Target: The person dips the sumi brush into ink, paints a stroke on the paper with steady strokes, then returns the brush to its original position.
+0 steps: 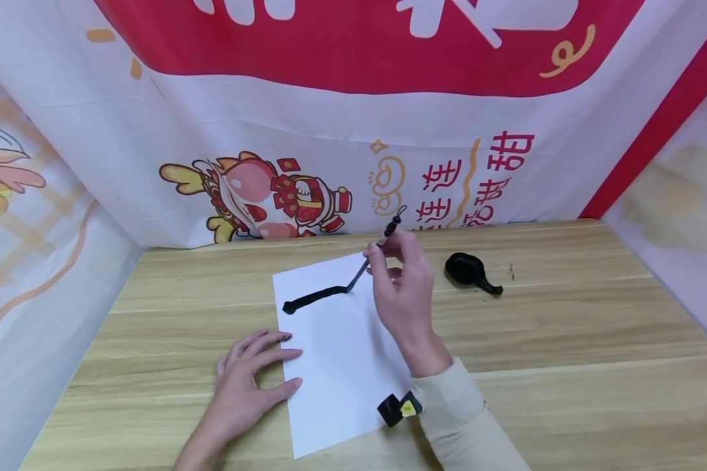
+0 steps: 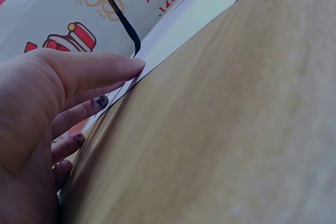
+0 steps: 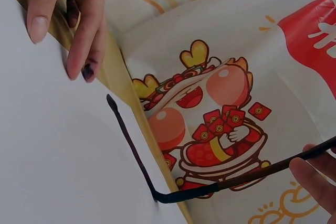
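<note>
My right hand (image 1: 405, 294) pinches the dark handle of a writing brush (image 1: 393, 226) between thumb and fingers. The brush slants down, and its black tip touches a white sheet of paper (image 1: 336, 392) near the upper right end of a thick black ink stroke (image 1: 318, 298). In the right wrist view the brush (image 3: 252, 174) has its wet bristles bent along the paper. Spread over the sheet's left edge, my left hand (image 1: 250, 386) rests with loosely extended fingers. Dark ink stains mark some of its fingertips (image 2: 101, 101).
A black, rounded object with a short handle (image 1: 465, 269), perhaps a spoon or ladle, lies on the wooden table (image 1: 565, 314) right of the paper. Behind the table hangs a printed cloth (image 1: 124, 163), with more cloth at both sides. A small black camera (image 1: 391, 410) sits at the right wrist.
</note>
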A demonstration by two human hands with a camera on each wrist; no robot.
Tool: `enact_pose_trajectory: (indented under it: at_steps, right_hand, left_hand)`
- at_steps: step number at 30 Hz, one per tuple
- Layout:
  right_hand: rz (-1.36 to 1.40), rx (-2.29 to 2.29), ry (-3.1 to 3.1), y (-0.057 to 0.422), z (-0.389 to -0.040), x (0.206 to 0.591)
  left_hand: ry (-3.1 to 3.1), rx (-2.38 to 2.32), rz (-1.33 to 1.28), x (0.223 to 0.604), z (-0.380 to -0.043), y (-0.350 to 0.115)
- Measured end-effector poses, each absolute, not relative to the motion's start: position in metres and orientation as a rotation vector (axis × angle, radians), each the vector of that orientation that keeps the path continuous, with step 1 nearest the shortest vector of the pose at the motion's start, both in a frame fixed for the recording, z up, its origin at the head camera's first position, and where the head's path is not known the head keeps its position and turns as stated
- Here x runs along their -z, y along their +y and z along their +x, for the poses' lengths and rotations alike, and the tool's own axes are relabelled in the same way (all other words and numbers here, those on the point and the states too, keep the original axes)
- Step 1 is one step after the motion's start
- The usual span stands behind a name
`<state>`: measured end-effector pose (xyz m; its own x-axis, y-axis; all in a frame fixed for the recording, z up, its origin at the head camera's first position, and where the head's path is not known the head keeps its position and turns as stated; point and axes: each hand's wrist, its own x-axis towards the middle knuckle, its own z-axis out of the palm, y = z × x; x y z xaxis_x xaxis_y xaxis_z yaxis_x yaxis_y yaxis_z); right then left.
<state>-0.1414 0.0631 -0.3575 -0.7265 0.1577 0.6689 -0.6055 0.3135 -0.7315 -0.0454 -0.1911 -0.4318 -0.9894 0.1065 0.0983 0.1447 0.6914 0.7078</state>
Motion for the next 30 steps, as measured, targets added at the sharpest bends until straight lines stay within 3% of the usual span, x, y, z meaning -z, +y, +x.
enact_pose_trajectory:
  at_steps: [30]
  right_hand:
    - [0.337, -1.456, -1.896, 0.076, -0.147, 0.358]
  left_hand:
    - [-2.825, 1.192, -0.233, 0.432, -0.045, -0.191]
